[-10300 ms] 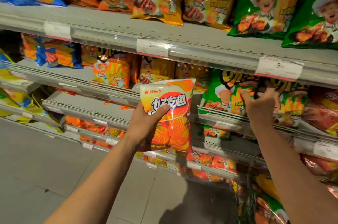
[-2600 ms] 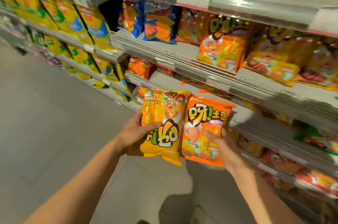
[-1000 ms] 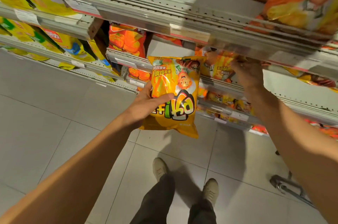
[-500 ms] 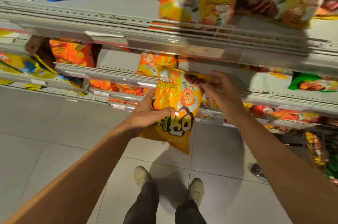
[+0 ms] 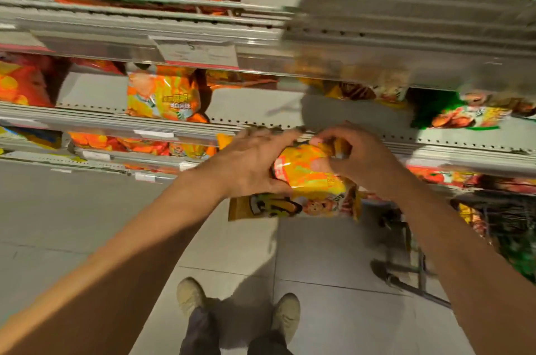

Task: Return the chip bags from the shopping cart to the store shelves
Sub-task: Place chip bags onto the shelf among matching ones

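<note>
**Yellow bag held in both hands at the shelf lip**

The left hand (image 5: 249,164) wraps the left end of the yellow chip bag (image 5: 307,180), fingers spread over its top and thumb under it. The right hand (image 5: 359,160) pinches the bag's upper right corner with curled fingers. The bag lies roughly flat between them, just in front of the perforated shelf edge (image 5: 435,143), its lower part hanging below that edge over the floor.

Behind the edge, the shelf holds an orange bag (image 5: 164,93) standing to the left and a green bag (image 5: 452,114) to the right, with a bare stretch between them straight beyond the held bag. Below and to the right of the edge, the shopping cart (image 5: 499,224) shows more packets, so the task looks partway done.

Risks, as I judge them: pushed in low, the bag could catch on the edge and crumple, crushing chips. Released too near the lip, it may slide off to the floor. The view is motion-blurred, so clearance under the shelf above is hard to tell.
</note>
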`<move>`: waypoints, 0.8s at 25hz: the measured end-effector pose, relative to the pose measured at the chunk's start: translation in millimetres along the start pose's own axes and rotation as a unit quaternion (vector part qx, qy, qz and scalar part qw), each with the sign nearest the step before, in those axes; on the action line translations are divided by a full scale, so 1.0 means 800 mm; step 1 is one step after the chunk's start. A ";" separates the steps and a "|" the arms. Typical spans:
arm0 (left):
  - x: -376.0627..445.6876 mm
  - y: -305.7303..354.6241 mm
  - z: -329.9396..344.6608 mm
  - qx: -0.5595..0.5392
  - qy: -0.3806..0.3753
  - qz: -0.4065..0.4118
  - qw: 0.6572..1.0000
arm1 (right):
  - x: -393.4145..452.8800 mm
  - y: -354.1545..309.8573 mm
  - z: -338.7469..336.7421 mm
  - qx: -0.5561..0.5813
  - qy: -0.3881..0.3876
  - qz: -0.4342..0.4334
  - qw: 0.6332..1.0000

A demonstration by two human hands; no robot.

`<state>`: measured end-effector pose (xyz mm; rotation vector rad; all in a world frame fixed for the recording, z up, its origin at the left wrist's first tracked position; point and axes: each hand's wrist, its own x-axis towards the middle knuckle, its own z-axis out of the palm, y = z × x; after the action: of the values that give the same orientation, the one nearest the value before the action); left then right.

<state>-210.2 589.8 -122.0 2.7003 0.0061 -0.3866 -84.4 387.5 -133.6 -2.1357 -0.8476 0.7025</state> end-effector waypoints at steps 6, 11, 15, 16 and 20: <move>-0.097 0.040 0.108 -0.341 0.388 -0.316 0.796 | -0.030 0.056 0.038 0.163 0.133 0.046 0.977; -0.068 0.049 0.141 -0.695 0.293 -0.282 0.593 | -0.034 0.051 0.065 0.323 0.179 0.066 0.927; -0.025 0.043 0.107 -0.621 0.330 -0.202 0.682 | -0.030 0.044 0.060 0.345 0.142 0.062 0.926; -0.016 0.038 0.095 -0.606 0.338 -0.192 0.694 | -0.027 0.040 0.052 0.335 0.135 0.051 0.931; 0.026 0.022 0.036 -0.597 0.348 -0.176 0.701 | 0.000 0.024 0.021 0.326 0.075 0.030 0.942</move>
<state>-196.4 561.0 -145.7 1.3476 0.7287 0.4570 -89.5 384.6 -158.4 -1.5888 -0.3879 0.7181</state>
